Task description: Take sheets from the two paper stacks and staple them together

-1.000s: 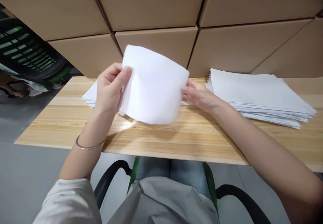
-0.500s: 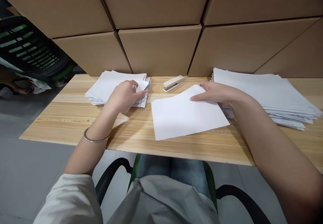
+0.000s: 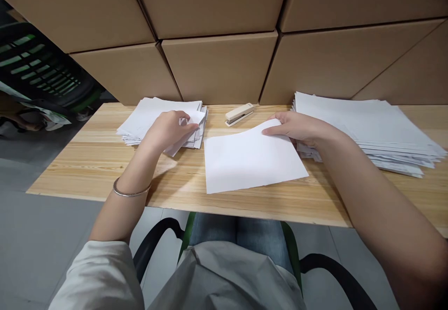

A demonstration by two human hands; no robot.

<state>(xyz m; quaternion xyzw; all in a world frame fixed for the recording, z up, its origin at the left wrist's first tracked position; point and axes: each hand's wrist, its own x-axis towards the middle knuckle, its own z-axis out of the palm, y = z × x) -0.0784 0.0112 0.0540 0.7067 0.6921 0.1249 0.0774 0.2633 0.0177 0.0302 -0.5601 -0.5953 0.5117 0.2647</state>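
Note:
My left hand [image 3: 170,130] is over the left paper stack [image 3: 143,119], its thumb and fingers closed on a white sheet [image 3: 177,148] that sticks out at an angle past the stack's front edge. How many sheets it grips cannot be made out. My right hand [image 3: 292,127] pinches another white sheet of paper [image 3: 250,161] by its upper right corner, thumb on top and fingers hidden beneath. That sheet is slightly bent and tilted over the middle of the table. Behind it, between the hands, lies a cream stapler [image 3: 240,113].
A taller paper stack [image 3: 371,121] with uneven edges lies right, partly behind my right forearm. Stacked cardboard boxes [image 3: 219,70] form a wall along the back of the wooden table [image 3: 84,161]. A black and green chair [image 3: 42,67] and part of another person [image 3: 24,121] are at far left.
The sheet in my right hand has shifted slightly left. My left hand has moved a little left, and the sheet in it sits lower against the left stack.

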